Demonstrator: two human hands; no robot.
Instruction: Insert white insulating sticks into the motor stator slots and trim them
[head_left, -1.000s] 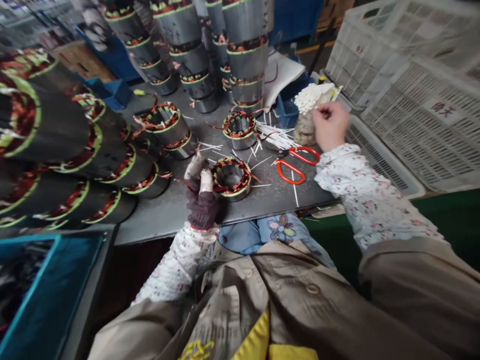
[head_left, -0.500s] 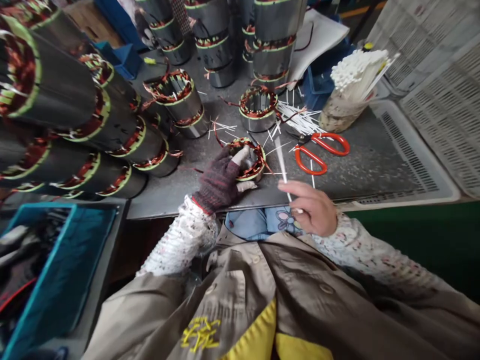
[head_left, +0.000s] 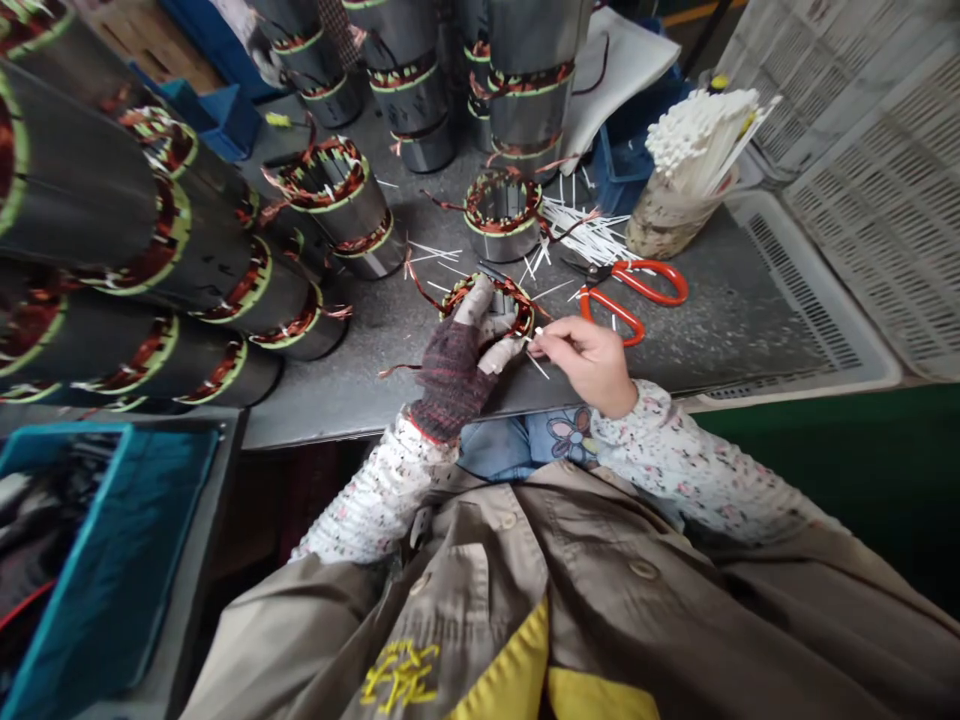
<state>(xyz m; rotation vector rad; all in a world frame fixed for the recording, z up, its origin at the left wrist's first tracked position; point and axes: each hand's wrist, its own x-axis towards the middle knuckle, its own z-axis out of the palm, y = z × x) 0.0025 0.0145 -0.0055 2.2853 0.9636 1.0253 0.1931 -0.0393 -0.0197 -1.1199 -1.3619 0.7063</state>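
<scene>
My left hand (head_left: pixel 459 362), in a dark knitted glove with pale fingertips, grips a short motor stator (head_left: pixel 519 296) near the table edge. Its fingers reach into the bore and around the near rim, hiding part of the copper windings. Close beside that rim, my bare right hand (head_left: pixel 592 362) pinches a thin white cable tie (head_left: pixel 539 368) between thumb and fingertips. Where the tie passes at the windings is too small to make out. Scissors with red handles (head_left: pixel 651 282) lie to the right. Another stator (head_left: pixel 504 222) stands just behind.
Stacked stators (head_left: pixel 214 250) crowd the left and back. Loose white strips (head_left: pixel 589 235) lie beside a cup (head_left: pixel 660 225) packed with white ties. A teal bin (head_left: pixel 172 520) sits low at left. White plastic crates (head_left: pixel 877 200) stand at right. A co-worker's gloved hand (head_left: pixel 264 58) shows at the back.
My right hand has moved left with the cable tie, from beside the stator to its near rim. My left hand has turned slightly on the stator. The whole view has shifted a little.
</scene>
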